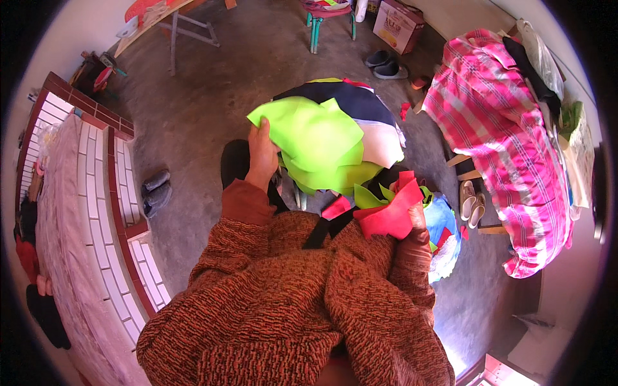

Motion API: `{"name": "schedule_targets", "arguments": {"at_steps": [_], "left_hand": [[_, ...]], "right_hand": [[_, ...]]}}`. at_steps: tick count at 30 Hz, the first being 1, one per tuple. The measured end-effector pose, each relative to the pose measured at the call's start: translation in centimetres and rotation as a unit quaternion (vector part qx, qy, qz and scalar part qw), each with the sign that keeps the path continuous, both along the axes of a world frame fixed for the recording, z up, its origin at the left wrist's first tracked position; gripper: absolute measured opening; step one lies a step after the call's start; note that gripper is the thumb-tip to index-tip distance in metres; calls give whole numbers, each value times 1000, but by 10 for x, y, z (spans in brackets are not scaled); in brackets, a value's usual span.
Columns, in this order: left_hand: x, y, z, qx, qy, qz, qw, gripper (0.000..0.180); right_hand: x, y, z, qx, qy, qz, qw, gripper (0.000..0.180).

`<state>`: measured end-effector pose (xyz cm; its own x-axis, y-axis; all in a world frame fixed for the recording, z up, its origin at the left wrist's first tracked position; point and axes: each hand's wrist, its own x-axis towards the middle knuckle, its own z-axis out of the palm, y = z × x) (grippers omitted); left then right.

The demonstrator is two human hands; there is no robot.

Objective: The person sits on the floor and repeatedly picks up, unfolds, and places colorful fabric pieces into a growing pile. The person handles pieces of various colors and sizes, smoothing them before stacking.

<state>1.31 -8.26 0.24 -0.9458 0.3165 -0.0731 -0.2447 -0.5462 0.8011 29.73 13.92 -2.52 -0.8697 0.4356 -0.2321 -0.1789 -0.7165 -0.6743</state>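
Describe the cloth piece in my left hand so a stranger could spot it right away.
Find the heap of fabric pieces on the grey floor, straight ahead. The left hand grips the top sheet at its left edge: neon lime green, unlike the navy and white layers underneath.

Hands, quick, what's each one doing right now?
Left hand: closed on the green cloth.
Right hand: mostly hidden, holding the red cloth.

Pink plaid quilt (499, 138) at right; cardboard box (399, 24), dark slippers (385, 65) beyond; dark shoes (155, 191) beside tiled ledge (112, 212).
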Motion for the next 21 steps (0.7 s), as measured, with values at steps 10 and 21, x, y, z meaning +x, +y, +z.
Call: {"name": "schedule_targets", "arguments": {"at_steps": [10,21], "left_hand": [[-6,-20,-27,-105,-43,28,993,26],[-17,-26,-42,-210,26,134,968,45]], "right_hand": [[-5,-6,10,18,7,-3,1000,37],[3,9,-9,165,10,-34,986,36]]}}
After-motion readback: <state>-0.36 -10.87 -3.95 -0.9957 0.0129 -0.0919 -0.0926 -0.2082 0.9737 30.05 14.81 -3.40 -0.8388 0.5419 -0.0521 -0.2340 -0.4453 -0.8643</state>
